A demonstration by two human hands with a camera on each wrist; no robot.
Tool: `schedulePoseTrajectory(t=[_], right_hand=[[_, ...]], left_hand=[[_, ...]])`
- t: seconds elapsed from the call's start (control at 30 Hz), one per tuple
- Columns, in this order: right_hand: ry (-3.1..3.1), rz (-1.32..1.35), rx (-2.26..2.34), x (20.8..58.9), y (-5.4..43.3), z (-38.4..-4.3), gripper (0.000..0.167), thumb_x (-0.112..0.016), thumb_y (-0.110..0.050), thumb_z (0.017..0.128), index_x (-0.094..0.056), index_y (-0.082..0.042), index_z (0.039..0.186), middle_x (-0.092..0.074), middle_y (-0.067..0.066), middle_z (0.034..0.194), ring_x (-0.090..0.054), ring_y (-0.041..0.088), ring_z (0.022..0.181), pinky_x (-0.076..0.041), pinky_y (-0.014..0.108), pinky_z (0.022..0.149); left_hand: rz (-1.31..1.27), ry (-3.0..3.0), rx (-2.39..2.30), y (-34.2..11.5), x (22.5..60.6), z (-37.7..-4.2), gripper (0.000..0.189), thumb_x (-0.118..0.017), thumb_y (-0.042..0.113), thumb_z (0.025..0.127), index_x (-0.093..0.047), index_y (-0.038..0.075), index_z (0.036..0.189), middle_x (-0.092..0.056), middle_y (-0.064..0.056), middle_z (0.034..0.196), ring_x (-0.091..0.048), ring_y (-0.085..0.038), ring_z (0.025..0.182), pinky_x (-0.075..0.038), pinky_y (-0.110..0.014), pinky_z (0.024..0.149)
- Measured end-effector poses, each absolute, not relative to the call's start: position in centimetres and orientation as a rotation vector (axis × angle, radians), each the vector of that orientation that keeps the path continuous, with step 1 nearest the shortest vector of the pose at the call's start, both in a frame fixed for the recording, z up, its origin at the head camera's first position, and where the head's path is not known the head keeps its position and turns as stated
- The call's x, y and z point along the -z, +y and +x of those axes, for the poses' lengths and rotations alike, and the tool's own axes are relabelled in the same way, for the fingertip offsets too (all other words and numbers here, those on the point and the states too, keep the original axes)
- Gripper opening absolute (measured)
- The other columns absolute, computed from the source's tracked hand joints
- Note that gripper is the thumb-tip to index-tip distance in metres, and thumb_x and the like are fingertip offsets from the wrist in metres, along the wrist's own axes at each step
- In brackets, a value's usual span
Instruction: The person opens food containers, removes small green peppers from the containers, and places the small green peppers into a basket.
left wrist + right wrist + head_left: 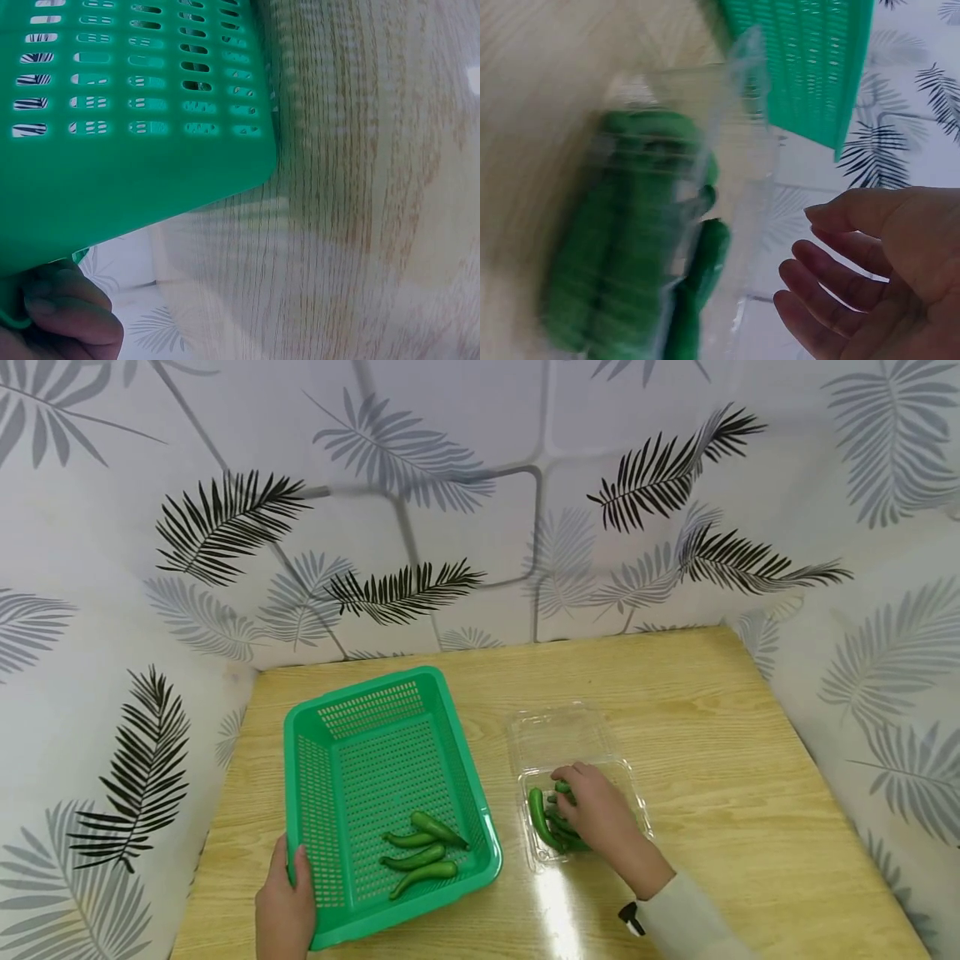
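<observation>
On the left of the table a green plastic basket holds several green chili peppers in its near right corner. My left hand grips the basket's left rim, its fingers bent round the edge in the left wrist view. To the right lies a clear plastic clamshell box with more green peppers inside. Over this box is my right hand, fingertips close above a pepper. The right wrist view shows that hand with loosely bent, parted fingers and nothing between them.
The box's clear lid is folded back, away from me. Beneath everything is a wood-grain table. White cloth with leaf prints rises behind the table and along both sides.
</observation>
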State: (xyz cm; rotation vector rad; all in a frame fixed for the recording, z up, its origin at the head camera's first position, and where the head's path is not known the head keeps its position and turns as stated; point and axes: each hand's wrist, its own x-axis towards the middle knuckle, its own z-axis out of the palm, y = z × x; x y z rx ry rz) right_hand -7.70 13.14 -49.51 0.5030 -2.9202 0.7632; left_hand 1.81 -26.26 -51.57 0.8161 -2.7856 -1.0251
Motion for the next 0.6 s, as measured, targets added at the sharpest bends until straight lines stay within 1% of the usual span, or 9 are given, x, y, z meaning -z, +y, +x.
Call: schedulePoseTrajectory(t=[0.13, 0.2, 0.3, 0.4, 0.47, 0.6], right_hand=[[-2.967, 0.445, -0.725, 50.8, 13.9, -7.5, 0.024, -0.074, -0.006, 0.077, -0.067, -0.006, 0.1, -0.063, 0.008, 0.096, -0.059, 0.026, 0.089, -0.05, 0.038, 0.066], [-2.998, 0.431, -0.706, 51.3, 14.2, -7.4, 0.026, -0.074, -0.007, 0.076, -0.067, -0.006, 0.101, -0.063, 0.01, 0.099, -0.059, 0.028, 0.092, -0.051, 0.042, 0.069], [-3.036, 0.434, -0.669, 52.1, 14.4, -7.2, 0.029, -0.076, -0.01, 0.076, -0.066, -0.007, 0.104, -0.064, 0.011, 0.102, -0.06, 0.029, 0.095, -0.051, 0.044, 0.073], [-3.044, 0.446, -0.639, 52.8, 14.5, -7.1, 0.031, -0.077, -0.012, 0.076, -0.067, -0.007, 0.104, -0.064, 0.011, 0.102, -0.061, 0.028, 0.095, -0.052, 0.042, 0.072], [-3.035, 0.446, -0.632, 53.1, 14.4, -7.1, 0.031, -0.078, -0.012, 0.076, -0.067, -0.008, 0.104, -0.064, 0.01, 0.101, -0.061, 0.028, 0.094, -0.052, 0.042, 0.071], [-3.03, 0.443, -0.666, 53.5, 14.0, -7.2, 0.026, -0.076, -0.011, 0.077, -0.067, -0.007, 0.102, -0.065, 0.009, 0.1, -0.062, 0.027, 0.091, -0.052, 0.041, 0.069]], left_hand=[[0.807, -2.785, 1.024, -26.3, 51.5, 1.8, 0.062, -0.027, 0.044, 0.1, -0.028, 0.001, 0.144, -0.057, -0.034, 0.112, -0.063, -0.043, 0.087, -0.05, -0.047, 0.061], [0.804, -2.789, 1.019, -26.3, 51.5, 1.8, 0.062, -0.026, 0.044, 0.1, -0.028, 0.0, 0.144, -0.056, -0.034, 0.114, -0.061, -0.045, 0.091, -0.05, -0.051, 0.066], [0.808, -2.794, 1.016, -26.2, 51.5, 1.8, 0.062, -0.025, 0.044, 0.101, -0.028, 0.0, 0.144, -0.054, -0.033, 0.117, -0.058, -0.046, 0.097, -0.047, -0.055, 0.074], [0.809, -2.795, 1.005, -26.2, 51.4, 1.8, 0.062, -0.025, 0.044, 0.101, -0.028, 0.0, 0.144, -0.053, -0.033, 0.118, -0.057, -0.046, 0.1, -0.046, -0.056, 0.076], [0.812, -2.794, 1.011, -26.2, 51.4, 1.8, 0.061, -0.025, 0.044, 0.1, -0.029, 0.001, 0.144, -0.055, -0.033, 0.116, -0.059, -0.045, 0.096, -0.048, -0.053, 0.072], [0.828, -2.801, 1.034, -26.3, 51.5, 1.8, 0.063, -0.024, 0.047, 0.1, -0.027, 0.004, 0.145, -0.058, -0.033, 0.11, -0.064, -0.04, 0.082, -0.05, -0.044, 0.056]])
